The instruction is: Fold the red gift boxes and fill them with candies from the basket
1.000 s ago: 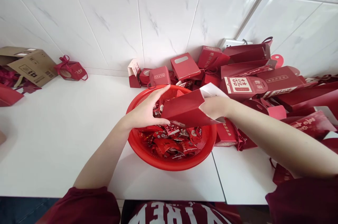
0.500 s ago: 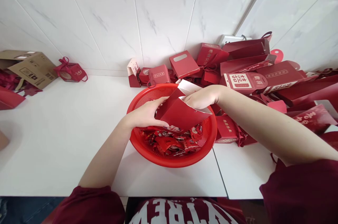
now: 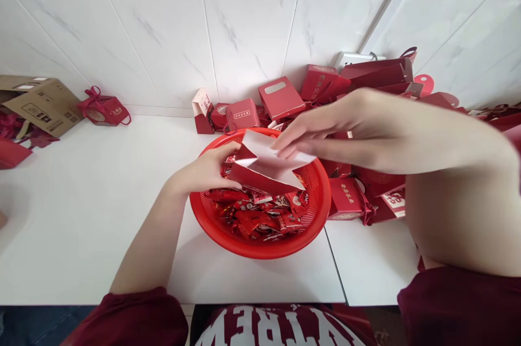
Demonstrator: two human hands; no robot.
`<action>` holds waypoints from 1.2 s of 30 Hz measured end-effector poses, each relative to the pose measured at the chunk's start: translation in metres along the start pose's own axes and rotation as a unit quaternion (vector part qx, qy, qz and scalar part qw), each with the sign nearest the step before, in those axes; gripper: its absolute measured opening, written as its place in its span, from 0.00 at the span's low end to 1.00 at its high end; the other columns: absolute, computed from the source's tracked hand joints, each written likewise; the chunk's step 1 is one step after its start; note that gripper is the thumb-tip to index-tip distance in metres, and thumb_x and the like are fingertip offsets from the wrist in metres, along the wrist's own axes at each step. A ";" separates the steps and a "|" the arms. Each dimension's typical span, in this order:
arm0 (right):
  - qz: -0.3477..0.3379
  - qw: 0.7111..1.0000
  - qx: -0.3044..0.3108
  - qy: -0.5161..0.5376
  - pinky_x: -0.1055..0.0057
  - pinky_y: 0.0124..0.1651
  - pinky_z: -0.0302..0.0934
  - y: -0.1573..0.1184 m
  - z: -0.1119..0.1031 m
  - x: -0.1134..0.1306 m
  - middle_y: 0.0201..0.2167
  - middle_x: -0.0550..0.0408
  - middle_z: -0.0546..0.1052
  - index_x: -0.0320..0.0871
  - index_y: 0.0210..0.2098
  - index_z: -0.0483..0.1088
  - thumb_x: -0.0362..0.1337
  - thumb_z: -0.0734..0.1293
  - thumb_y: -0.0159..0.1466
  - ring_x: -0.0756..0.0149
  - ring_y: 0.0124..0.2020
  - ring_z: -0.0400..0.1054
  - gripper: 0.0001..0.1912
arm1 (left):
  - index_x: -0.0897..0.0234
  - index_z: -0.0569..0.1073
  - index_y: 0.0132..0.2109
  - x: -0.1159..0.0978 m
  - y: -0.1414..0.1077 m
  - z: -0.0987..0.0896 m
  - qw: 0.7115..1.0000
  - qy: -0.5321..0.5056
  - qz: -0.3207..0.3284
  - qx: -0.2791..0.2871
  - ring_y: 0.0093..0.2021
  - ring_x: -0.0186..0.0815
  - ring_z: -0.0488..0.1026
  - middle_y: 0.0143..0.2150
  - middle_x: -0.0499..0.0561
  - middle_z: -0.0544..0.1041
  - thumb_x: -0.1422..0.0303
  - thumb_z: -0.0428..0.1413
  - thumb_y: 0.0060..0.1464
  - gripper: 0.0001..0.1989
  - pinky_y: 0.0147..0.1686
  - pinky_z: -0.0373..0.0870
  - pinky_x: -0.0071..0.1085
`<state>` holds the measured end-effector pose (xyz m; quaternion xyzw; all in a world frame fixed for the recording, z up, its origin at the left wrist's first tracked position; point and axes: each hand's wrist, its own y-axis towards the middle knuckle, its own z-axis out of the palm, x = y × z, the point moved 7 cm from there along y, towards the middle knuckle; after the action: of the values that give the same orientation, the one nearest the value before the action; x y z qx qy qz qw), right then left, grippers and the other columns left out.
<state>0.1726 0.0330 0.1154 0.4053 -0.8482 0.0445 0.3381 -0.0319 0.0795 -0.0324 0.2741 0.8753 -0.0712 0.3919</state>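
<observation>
My left hand (image 3: 209, 172) is closed on the left side of a red paper gift box (image 3: 264, 180), its top open and its white inside showing. The box is held tilted above a red plastic basket (image 3: 260, 251). Over the box's mouth hovers my right hand (image 3: 325, 129), fingers stretched out and slightly blurred, with nothing visible in them. Its fingertips are at the white inner flap; whether they touch it I cannot tell. Red-wrapped candies (image 3: 264, 221) lie in the basket under the box.
Several red gift boxes (image 3: 281, 97) crowd the wall behind and to the right. A small ribboned box (image 3: 105, 108) and a cardboard carton (image 3: 43, 107) stand at the left on the white table (image 3: 101, 183). A white power strip (image 3: 356, 59) lies by the wall.
My right hand has come up out of the box and sits higher over its opening. The box has tipped so that more of its white inside faces me.
</observation>
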 end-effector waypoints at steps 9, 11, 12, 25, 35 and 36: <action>0.079 0.985 0.040 -0.145 0.62 0.46 0.70 0.003 0.011 -0.085 0.44 0.57 0.83 0.50 0.47 0.80 0.40 0.64 0.70 0.58 0.42 0.78 0.13 | 0.60 0.66 0.63 0.022 -0.007 -0.039 0.989 0.041 -0.063 -0.126 0.60 0.50 0.74 0.65 0.58 0.72 0.55 0.66 0.52 0.35 0.58 0.75 0.45; 0.126 0.976 0.124 -0.128 0.62 0.49 0.70 0.009 0.041 -0.128 0.45 0.55 0.84 0.49 0.46 0.81 0.35 0.65 0.67 0.56 0.45 0.79 0.14 | 0.58 0.68 0.61 0.024 -0.009 -0.038 0.990 0.076 -0.062 -0.104 0.63 0.49 0.72 0.66 0.55 0.71 0.56 0.65 0.53 0.32 0.62 0.72 0.47; 0.143 0.969 0.165 -0.115 0.62 0.50 0.70 0.010 0.056 -0.145 0.44 0.54 0.84 0.48 0.45 0.81 0.30 0.64 0.65 0.56 0.45 0.79 0.16 | 0.56 0.68 0.61 0.024 -0.010 -0.037 0.990 0.090 -0.064 -0.092 0.63 0.48 0.72 0.65 0.53 0.72 0.55 0.65 0.53 0.30 0.63 0.71 0.48; 0.146 0.979 -0.084 -0.115 0.67 0.50 0.66 0.025 0.051 -0.165 0.47 0.50 0.83 0.42 0.47 0.77 0.30 0.60 0.66 0.61 0.45 0.77 0.16 | 0.55 0.66 0.58 0.024 -0.015 -0.037 0.988 0.099 -0.099 -0.061 0.64 0.52 0.70 0.63 0.56 0.73 0.55 0.65 0.52 0.29 0.57 0.75 0.48; 0.018 0.999 -0.046 -0.021 0.71 0.37 0.58 0.027 0.066 -0.114 0.30 0.56 0.75 0.42 0.37 0.75 0.49 0.58 0.74 0.67 0.31 0.65 0.21 | 0.48 0.54 0.73 -0.023 -0.020 -0.030 0.993 0.025 0.070 -0.096 0.69 0.50 0.64 0.71 0.54 0.64 0.57 0.63 0.57 0.42 0.68 0.66 0.49; 0.016 0.998 -0.057 -0.028 0.71 0.36 0.57 0.029 0.065 -0.111 0.27 0.57 0.73 0.42 0.34 0.74 0.50 0.58 0.74 0.68 0.29 0.63 0.23 | 0.46 0.53 0.73 -0.030 -0.022 -0.032 0.988 0.011 0.107 -0.114 0.69 0.50 0.64 0.71 0.53 0.64 0.58 0.62 0.59 0.40 0.68 0.66 0.49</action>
<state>0.1660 0.1028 0.0039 0.3726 -0.8648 -0.0102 0.3363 -0.0484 0.0591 0.0090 0.3209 0.8477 0.0744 0.4158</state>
